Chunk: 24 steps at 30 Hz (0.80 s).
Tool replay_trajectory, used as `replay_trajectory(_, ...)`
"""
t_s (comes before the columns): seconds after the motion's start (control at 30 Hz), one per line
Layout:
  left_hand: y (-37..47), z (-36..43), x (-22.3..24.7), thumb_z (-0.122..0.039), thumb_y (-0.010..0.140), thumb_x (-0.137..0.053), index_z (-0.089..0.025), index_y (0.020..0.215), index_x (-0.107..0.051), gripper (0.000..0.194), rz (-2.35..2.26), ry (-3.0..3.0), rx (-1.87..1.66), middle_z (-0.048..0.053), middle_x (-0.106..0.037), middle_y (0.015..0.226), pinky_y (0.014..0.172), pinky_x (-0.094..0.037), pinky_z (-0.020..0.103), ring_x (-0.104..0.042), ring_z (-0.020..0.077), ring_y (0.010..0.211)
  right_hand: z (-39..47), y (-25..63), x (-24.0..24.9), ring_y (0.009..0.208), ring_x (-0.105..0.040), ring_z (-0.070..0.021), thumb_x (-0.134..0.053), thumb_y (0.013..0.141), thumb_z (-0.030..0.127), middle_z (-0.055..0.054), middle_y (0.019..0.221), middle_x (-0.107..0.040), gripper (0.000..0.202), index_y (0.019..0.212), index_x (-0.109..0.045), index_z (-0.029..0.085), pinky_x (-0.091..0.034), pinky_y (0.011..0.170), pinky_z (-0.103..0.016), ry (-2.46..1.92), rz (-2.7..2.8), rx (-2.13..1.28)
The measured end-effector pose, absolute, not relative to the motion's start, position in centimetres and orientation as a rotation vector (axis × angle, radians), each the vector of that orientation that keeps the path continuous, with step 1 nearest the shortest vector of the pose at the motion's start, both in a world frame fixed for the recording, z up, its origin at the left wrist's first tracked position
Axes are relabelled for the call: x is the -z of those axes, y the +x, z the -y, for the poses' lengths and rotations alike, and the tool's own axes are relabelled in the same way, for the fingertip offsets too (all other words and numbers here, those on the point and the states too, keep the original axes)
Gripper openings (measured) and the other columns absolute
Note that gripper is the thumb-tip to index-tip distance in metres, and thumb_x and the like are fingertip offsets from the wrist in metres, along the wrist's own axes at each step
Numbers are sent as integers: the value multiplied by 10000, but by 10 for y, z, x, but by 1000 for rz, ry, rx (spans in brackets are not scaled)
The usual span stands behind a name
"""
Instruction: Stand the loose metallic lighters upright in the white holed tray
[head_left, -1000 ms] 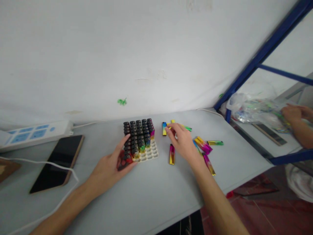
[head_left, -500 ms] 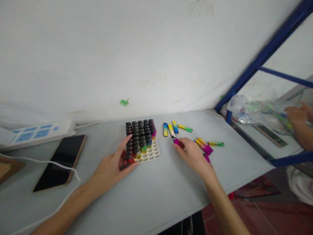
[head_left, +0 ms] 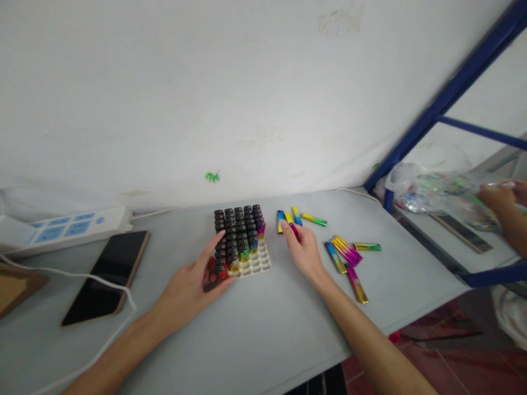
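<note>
A white tray with round holes (head_left: 256, 265) stands on the desk, its left and back rows filled with upright black-topped lighters (head_left: 235, 230). My left hand (head_left: 191, 288) grips the tray's left front corner, index finger along the left row and thumb at the front edge. Its other fingers are partly hidden. Right of the tray, my right hand (head_left: 303, 249) pinches a magenta lighter (head_left: 293, 229), mostly covered by the fingers. Behind that hand lie several loose lighters, among them a blue and yellow lighter (head_left: 280, 221). More lie to its right, including a magenta and gold lighter (head_left: 356, 283).
A phone (head_left: 105, 280) and a white power strip (head_left: 78, 229) lie at the left, with a white cable (head_left: 69, 271) crossing the phone. A blue metal frame (head_left: 411, 134) rises at the right. Beyond it, another person's hand (head_left: 500, 200) is at a clear plastic bag (head_left: 436, 189).
My right hand has lifted the magenta lighter and turned it, moving slightly left towards the tray. Lighters beneath it have come into view. My left hand stays at the tray.
</note>
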<state>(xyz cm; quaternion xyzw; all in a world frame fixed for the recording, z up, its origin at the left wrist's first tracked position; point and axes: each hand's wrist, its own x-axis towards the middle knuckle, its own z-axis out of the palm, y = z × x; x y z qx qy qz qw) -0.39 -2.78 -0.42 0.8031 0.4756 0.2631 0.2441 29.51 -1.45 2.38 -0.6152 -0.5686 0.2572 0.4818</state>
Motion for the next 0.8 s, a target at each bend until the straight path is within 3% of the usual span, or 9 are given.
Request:
replay_trajectory(0.2,1,30,-8,-652,974,-665,-240,1780,-228,1006,-1374,2154,-630,-72,-650,706,557,-506,292,-596,184,513,14,285,-17,569,-311,-128,-504,883,608,47,537,-321,477,580,-335,281,-213,569,-310,-1578,1287,-711)
replay_trajectory(0.47,2,31,-16,-666,960,-669,-236,1772,-270,1001,-1346,2133,-650,-62,-648,687,527,-498,300,-612,201,504,16,280,-16,575,-334,-131,-482,849,579,44,542,-359,426,573,-360,277,-239,570,-310,-1562,1333,-739)
replay_trajectory(0.67,0,29,-7,-655,957,-682,-270,1776,-252,1002,-1349,2171,-685,-71,-653,697,525,-488,276,-604,178,489,20,279,-18,580,-357,-132,-507,913,593,54,556,-376,468,607,-348,277,-247,586,-312,-1528,1388,-710)
replay_trajectory(0.8,3,30,-18,-657,962,-650,-229,1771,-247,1000,-1369,2148,-618,-68,-655,705,538,-496,282,-626,187,509,24,281,-23,609,-436,-151,-592,987,657,64,636,-468,449,815,-523,248,-311,609,-298,-1480,1435,-695)
